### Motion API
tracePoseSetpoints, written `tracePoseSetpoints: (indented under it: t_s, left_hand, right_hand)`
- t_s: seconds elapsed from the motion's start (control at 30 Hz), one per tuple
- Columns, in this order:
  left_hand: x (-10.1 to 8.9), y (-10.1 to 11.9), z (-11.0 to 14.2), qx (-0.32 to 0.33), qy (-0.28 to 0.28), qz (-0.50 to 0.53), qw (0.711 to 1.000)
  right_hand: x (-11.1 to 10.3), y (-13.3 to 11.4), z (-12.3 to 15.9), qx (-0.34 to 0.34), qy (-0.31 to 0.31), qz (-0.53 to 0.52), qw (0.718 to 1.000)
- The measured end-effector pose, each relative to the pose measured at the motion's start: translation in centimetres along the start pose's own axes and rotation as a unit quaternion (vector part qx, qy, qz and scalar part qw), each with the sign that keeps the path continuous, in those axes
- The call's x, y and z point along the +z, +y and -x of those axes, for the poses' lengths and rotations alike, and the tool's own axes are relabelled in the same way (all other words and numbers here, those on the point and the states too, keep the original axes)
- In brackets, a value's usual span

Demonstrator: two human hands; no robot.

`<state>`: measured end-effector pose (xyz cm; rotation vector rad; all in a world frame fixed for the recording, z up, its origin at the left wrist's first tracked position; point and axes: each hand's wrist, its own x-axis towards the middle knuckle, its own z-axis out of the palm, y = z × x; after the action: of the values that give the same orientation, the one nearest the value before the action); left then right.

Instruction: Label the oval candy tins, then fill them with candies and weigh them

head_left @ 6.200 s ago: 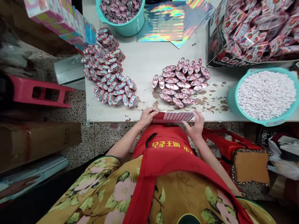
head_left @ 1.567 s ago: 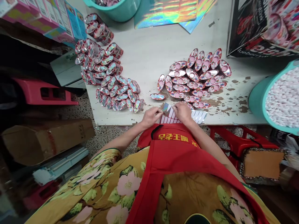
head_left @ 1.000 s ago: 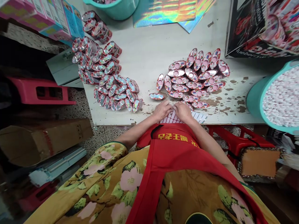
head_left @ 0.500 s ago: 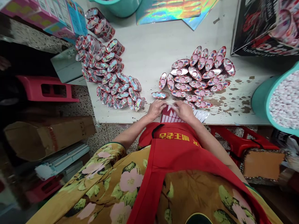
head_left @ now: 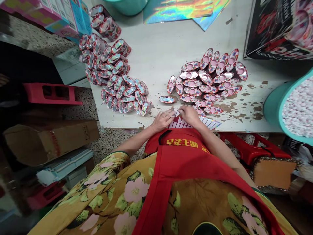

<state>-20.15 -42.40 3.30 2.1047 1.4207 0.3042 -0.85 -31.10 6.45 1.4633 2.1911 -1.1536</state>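
Observation:
Near the table's front edge lies a sheet of white and dark red labels, partly covered by my hands. My left hand rests with fingers stretched flat on its left side. My right hand is bent over the sheet's upper edge, thumb and forefinger pinched together; what lies between them is too small to make out. Just beyond my hands, one small oval pack with a shiny sticker stands alone. Behind my right hand, a group of oval packs with pink round centres stands close together.
More oval packs with shiny tops crowd the left side. Holographic sheets lie at the back. On the right are a teal tub of pale pink pieces and a black carton. A red stool is below the table.
My left hand's fingers have gone from a pinch at the sheet's top edge to lying flatter on its left side. My right hand has shifted slightly left, still pinching.

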Motion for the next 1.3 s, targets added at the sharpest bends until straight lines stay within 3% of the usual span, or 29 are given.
tracePoseSetpoints:
  t_s: [0.1, 0.17, 0.2, 0.27, 0.33, 0.37, 0.47, 0.57, 0.67, 0.83, 0.93, 1.13, 1.3]
  left_hand:
    - [-0.5, 0.4, 1.1, 0.040, -0.005, 0.115, 0.993]
    - [-1.1, 1.1, 1.0, -0.045, 0.072, 0.213, 0.973]
    - [-1.4, 1.6, 0.5, -0.115, 0.131, 0.267, 0.948]
    - [-2.1, 2.5, -1.0, -0.246, 0.236, 0.378, 0.861]
    - [-2.8, 3.4, -2.9, -0.307, 0.286, 0.475, 0.773]
    - [-3.1, 3.8, -3.9, -0.318, 0.295, 0.509, 0.743]
    - [-3.5, 4.6, -6.1, -0.337, 0.302, 0.557, 0.697]
    - [-2.8, 4.8, -7.5, -0.354, 0.293, 0.572, 0.679]
    - [-1.5, 4.2, -8.7, -0.358, 0.281, 0.543, 0.706]
    - [0.4, 2.6, -11.4, -0.353, 0.301, 0.324, 0.825]
    - [0.8, 2.3, -12.9, -0.350, 0.297, 0.192, 0.867]
    - [0.8, 2.5, -14.1, -0.386, 0.239, 0.084, 0.887]
    - [0.2, 2.2, -14.0, -0.397, 0.215, 0.036, 0.891]
  right_hand:
    - [0.4, 0.1, -0.2, 0.004, 0.008, 0.004, 1.000]
    - [0.5, 0.3, -0.3, -0.016, 0.024, -0.015, 0.999]
    - [0.5, 0.5, -0.3, -0.035, 0.040, -0.038, 0.998]
    - [0.0, 0.8, 0.0, -0.077, 0.086, -0.109, 0.987]
    - [-0.6, 1.2, 0.4, -0.101, 0.110, -0.198, 0.969]
    - [-0.9, 1.4, 0.6, -0.100, 0.101, -0.245, 0.959]
    - [-1.4, 1.9, 1.0, -0.054, 0.039, -0.356, 0.932]
    - [-1.5, 2.8, 0.8, -0.016, 0.032, -0.390, 0.920]
    - [-2.1, 4.1, 0.2, -0.007, 0.058, -0.345, 0.937]
    - [-4.1, 5.6, -1.2, 0.068, 0.117, -0.174, 0.975]
    - [-4.8, 5.5, -1.8, 0.107, 0.120, -0.108, 0.981]
    - [-4.9, 4.7, -2.6, 0.162, 0.117, -0.039, 0.979]
    - [-4.9, 5.2, -3.7, 0.211, 0.147, -0.057, 0.965]
